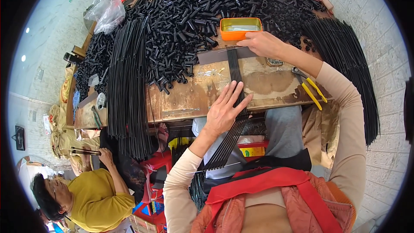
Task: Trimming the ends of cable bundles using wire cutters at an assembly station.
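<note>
A flat row of thin black rods (233,62) runs from the wooden table (185,99) down over its edge towards my lap. My left hand (226,108) lies on the row with its fingers stretched out. At the far rod ends my right hand (262,44) is pinched on a thin metal wire, which lies across them. Under those ends is a dark grey strip (211,57). Another thin wire (233,164) crosses the near rod ends. Just beyond my right hand stands an orange box (235,36) with thin silvery wires inside.
Black tubular parts (185,21) are heaped across the back. Bundles of black rods hang over the table at left (127,82) and right (345,60). Yellow-handled pliers (308,88) lie at the right edge. A co-worker in a yellow top (92,194) sits at lower left, holding short rods.
</note>
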Available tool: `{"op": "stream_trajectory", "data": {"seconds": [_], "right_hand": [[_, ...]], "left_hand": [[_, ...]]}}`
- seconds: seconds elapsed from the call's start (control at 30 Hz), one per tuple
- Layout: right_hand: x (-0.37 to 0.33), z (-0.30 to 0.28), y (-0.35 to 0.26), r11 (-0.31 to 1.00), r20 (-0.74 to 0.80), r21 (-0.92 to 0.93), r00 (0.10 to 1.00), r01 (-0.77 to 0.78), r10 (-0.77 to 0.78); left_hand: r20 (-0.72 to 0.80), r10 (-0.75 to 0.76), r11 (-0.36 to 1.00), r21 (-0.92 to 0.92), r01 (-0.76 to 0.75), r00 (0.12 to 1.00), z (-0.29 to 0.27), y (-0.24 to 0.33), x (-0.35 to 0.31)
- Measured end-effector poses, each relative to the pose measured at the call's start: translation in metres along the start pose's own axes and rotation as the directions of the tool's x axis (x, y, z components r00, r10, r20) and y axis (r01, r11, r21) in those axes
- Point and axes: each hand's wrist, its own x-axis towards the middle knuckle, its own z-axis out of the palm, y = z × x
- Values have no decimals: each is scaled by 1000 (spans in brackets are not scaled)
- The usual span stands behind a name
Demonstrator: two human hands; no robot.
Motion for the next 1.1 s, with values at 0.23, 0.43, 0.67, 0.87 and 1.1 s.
{"op": "stream_trajectory", "data": {"seconds": [0.23, 0.43, 0.67, 0.87, 1.1], "right_hand": [[-3, 2, 1, 998, 17, 42, 999, -40, 39], [10, -2, 4, 991, 3, 131, 1000, 22, -23], [29, -8, 10, 890, 128, 444, 991, -102, 49], [26, 5, 5, 921, -2, 387, 999, -37, 41], [21, -10, -4, 977, 107, 112, 979, -184, 172]], "left_hand": [[-2, 0, 1000, -4, 0, 1000, 1, -1, -1], [-7, 7, 1000, 17, -7, 1000, 2, -2, -2], [-29, 2, 1000, -2, -2, 1000, 3, -1, -1], [-41, 0, 1000, -2, -1, 999, 0, 0, 1], [-50, -16, 1000, 3, 16, 999, -4, 2, -4]]}}
